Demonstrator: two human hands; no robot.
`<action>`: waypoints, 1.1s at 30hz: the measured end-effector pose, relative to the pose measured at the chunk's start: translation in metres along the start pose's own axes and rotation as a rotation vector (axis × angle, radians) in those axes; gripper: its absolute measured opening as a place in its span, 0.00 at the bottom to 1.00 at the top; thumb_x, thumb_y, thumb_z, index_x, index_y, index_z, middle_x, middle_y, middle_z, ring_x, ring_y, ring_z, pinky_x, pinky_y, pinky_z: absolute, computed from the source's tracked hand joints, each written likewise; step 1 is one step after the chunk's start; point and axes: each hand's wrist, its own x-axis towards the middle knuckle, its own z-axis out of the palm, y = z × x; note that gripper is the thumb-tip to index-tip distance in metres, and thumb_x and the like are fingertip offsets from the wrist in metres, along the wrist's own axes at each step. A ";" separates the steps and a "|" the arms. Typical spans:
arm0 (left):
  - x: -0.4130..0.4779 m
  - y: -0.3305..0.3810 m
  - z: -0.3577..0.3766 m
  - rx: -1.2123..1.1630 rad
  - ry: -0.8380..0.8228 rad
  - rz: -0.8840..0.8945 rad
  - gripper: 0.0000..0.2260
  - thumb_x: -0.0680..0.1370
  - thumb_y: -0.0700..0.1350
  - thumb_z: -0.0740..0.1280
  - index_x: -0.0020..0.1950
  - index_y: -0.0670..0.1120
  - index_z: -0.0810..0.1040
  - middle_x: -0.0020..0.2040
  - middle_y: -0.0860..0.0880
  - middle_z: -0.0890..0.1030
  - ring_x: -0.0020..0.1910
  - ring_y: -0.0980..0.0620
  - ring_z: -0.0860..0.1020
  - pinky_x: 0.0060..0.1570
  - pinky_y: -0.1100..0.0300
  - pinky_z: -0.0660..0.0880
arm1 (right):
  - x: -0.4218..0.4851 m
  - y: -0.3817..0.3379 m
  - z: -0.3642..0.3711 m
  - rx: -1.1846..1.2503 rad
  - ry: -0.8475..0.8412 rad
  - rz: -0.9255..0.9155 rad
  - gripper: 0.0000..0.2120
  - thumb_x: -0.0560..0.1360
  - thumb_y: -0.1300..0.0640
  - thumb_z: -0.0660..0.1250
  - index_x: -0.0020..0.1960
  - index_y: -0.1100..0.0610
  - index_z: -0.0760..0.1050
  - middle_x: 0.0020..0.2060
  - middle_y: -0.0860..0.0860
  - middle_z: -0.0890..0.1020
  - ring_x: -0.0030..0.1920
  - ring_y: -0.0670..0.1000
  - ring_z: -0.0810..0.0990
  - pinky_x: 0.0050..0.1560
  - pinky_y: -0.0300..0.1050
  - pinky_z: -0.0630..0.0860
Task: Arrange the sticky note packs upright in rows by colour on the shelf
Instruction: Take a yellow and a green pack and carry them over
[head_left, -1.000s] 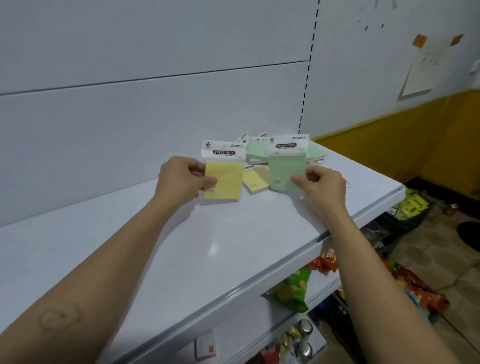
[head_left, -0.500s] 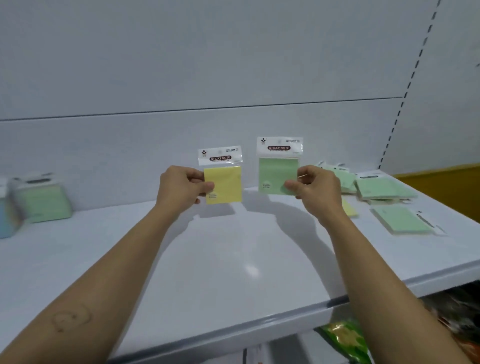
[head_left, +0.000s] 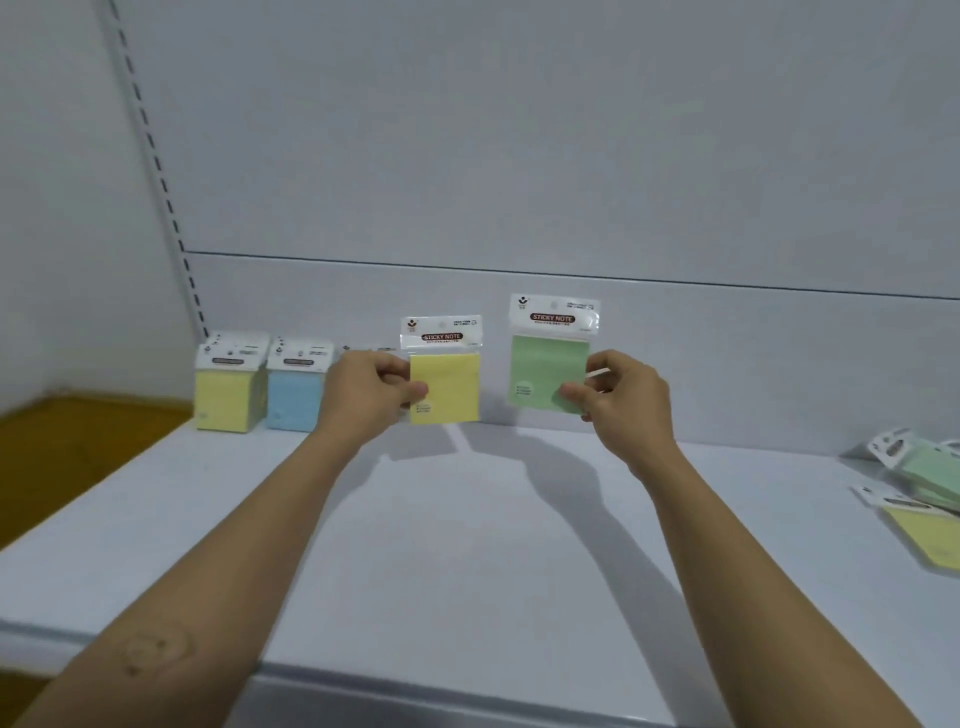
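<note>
My left hand (head_left: 366, 392) pinches a yellow sticky note pack (head_left: 445, 382) by its left edge and holds it upright above the white shelf (head_left: 467, 545). My right hand (head_left: 621, 402) pinches a green sticky note pack (head_left: 545, 364) by its right edge, also upright and a little higher. Against the back wall at the left stand a yellow row (head_left: 226, 387) and a blue row (head_left: 296, 389) of packs. Part of another standing pack (head_left: 363, 349) shows behind my left hand.
Loose green packs (head_left: 924, 467) and a yellow pack (head_left: 924, 535) lie flat at the shelf's right edge. A slotted upright (head_left: 156, 171) runs up the wall at the left. Brown flooring (head_left: 67, 447) shows beyond the shelf's left end.
The view has swung left, so the standing rows came into sight and the loose pile slid to the right edge. Both hands carried their packs leftward along the shelf, keeping their hold.
</note>
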 end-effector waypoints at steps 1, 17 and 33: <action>0.002 -0.006 -0.013 -0.003 0.020 -0.007 0.07 0.67 0.37 0.76 0.40 0.48 0.82 0.31 0.51 0.82 0.34 0.52 0.82 0.36 0.60 0.76 | -0.001 -0.005 0.013 0.005 -0.015 -0.005 0.09 0.65 0.55 0.76 0.38 0.47 0.77 0.35 0.50 0.83 0.37 0.55 0.82 0.46 0.57 0.79; 0.038 -0.098 -0.158 0.014 0.212 -0.085 0.08 0.68 0.37 0.76 0.44 0.45 0.83 0.36 0.48 0.82 0.33 0.53 0.79 0.36 0.63 0.71 | -0.007 -0.058 0.171 -0.049 -0.146 -0.054 0.07 0.67 0.57 0.75 0.39 0.54 0.77 0.37 0.48 0.81 0.39 0.57 0.81 0.47 0.54 0.78; 0.094 -0.187 -0.189 -0.011 0.357 -0.255 0.10 0.70 0.37 0.75 0.50 0.43 0.83 0.41 0.47 0.83 0.38 0.49 0.81 0.47 0.57 0.78 | -0.002 -0.033 0.262 -0.215 -0.024 0.245 0.08 0.70 0.55 0.72 0.45 0.55 0.74 0.39 0.48 0.78 0.43 0.53 0.76 0.41 0.44 0.69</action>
